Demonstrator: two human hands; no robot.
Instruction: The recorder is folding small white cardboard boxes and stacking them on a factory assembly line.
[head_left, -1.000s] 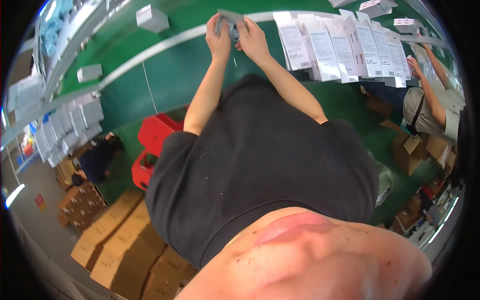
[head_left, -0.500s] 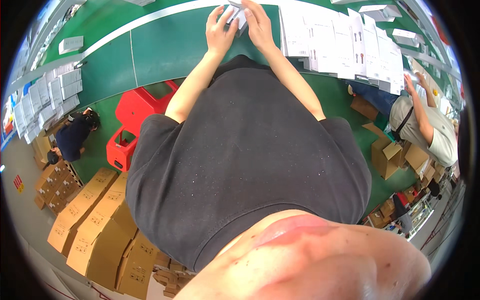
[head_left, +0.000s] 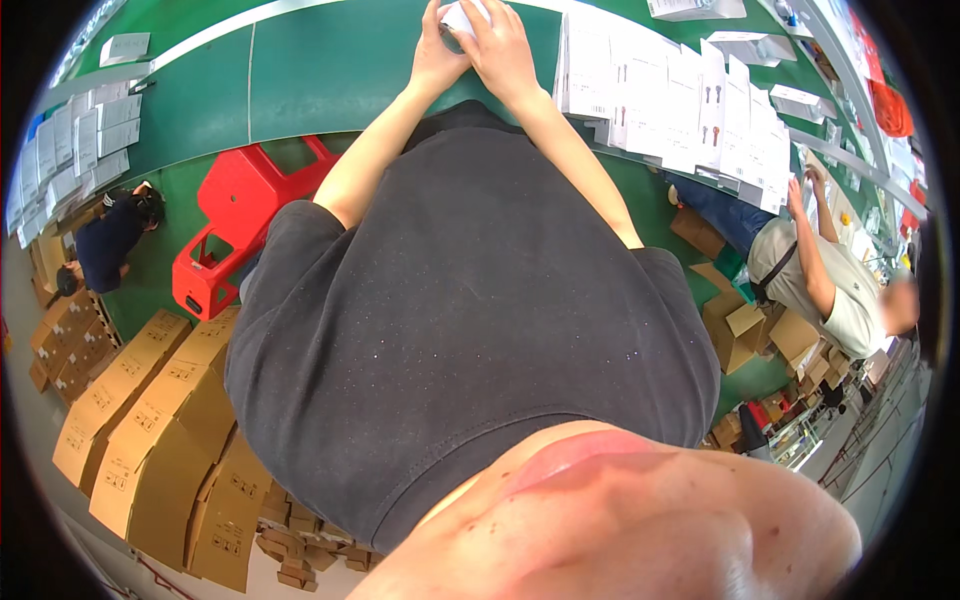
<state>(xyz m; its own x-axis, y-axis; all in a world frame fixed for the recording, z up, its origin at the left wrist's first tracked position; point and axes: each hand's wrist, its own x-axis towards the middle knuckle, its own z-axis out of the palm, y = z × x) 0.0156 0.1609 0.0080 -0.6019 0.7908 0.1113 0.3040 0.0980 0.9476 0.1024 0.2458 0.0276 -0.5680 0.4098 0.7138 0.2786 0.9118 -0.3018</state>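
Observation:
At the top middle, both my hands are raised over the green table (head_left: pixel 340 85) around a small white box (head_left: pixel 462 18). My left hand (head_left: pixel 440 58) grips its left side with the fingers bent. From the right, my right hand (head_left: pixel 502 55) wraps over it, fingers curled along the top. The hands nearly meet at the near side of the box. Part of the box is covered by my fingers, and its far end is cut off by the picture's edge. Right beside my right hand, a long row of white printed boxes (head_left: pixel 640 95) stands on the table.
More white boxes (head_left: pixel 75 150) are stacked at the table's left end. A red plastic stool (head_left: pixel 235 200) stands on the green floor, with large brown cartons (head_left: pixel 150 410) behind it. One person (head_left: pixel 815 265) works at the right; another (head_left: pixel 105 245) bends down at the left.
My hands have drawn closer together, and the right fingers now cover more of the white box, which appears turned. The whole view has shifted slightly.

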